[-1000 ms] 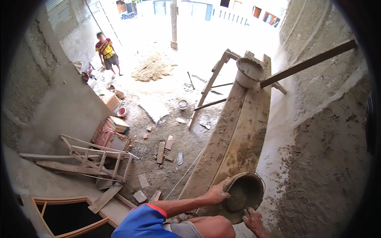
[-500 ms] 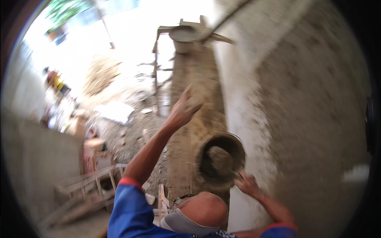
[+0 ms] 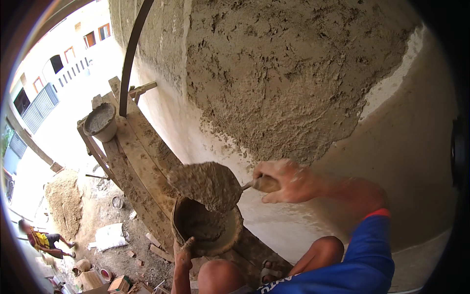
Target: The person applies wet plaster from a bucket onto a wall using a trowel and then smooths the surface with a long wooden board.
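Right hand, slightly blurred, grips trowel by handle; mortar heap on blade, above bucket. Left hand at bucket's near rim, seemingly holding it, fingers partly hidden. Bucket on scaffold planks; second bucket at far end. Rough plaster on wall. Sand pile lower left.

And it's a building site, plainly: here's a rough plank platform, a mortar bucket on its near part, a second bucket at its far end; right of the platform rises a wall, partly coated in coarse plaster; left of the platform, below, sit a sand heap and a white sack.
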The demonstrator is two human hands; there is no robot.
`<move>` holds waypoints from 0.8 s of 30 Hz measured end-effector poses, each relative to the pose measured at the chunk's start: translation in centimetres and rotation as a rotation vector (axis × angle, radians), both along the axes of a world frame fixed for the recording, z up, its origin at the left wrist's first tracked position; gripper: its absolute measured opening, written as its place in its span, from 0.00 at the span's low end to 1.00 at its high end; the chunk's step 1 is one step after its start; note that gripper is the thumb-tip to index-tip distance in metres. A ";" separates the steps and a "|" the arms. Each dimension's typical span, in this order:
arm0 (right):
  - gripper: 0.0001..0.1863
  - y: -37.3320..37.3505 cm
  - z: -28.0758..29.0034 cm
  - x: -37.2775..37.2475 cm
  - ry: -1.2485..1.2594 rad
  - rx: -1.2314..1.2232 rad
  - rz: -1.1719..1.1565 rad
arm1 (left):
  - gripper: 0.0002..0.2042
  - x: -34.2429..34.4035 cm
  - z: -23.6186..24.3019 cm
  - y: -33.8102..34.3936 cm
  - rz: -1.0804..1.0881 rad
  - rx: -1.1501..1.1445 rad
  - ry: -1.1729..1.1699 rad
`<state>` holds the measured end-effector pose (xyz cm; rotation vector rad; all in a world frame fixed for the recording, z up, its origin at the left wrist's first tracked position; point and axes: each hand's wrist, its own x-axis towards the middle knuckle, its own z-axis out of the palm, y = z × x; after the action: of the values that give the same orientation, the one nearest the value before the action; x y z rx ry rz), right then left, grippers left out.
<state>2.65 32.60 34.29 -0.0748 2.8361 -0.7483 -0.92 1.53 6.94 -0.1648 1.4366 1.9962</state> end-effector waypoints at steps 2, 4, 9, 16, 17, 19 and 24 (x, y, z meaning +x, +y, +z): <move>0.23 -0.7 4.4 -0.3 0.035 -0.062 0.041 | 0.27 -0.2 -1.7 -1.5 0.013 -0.014 -0.045; 0.23 0.2 5.8 -0.6 0.069 -0.120 0.080 | 0.26 -0.6 -2.8 -2.4 0.024 -0.023 -0.092; 0.23 10.7 4.5 -2.3 0.067 -0.062 -0.432 | 0.21 -1.6 -5.3 -3.9 0.066 -0.025 -0.243; 0.21 12.8 10.7 1.5 0.542 0.499 -0.622 | 0.16 -3.2 -3.2 -1.9 -0.127 -0.180 -0.066; 0.20 11.5 7.3 0.2 0.328 0.322 -0.597 | 0.17 -3.1 -0.6 -2.1 -0.109 -0.237 0.025; 0.20 7.0 4.6 0.3 -0.094 0.038 -0.607 | 0.22 -2.6 -0.7 -0.1 0.032 -0.129 0.046; 0.19 0.4 -10.8 1.2 -0.210 0.354 0.092 | 0.29 -0.4 -1.3 2.4 0.025 -0.183 0.276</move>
<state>3.83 33.02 23.53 -0.0661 2.6938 -0.2139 -1.30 3.91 5.62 0.0150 1.8004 1.9633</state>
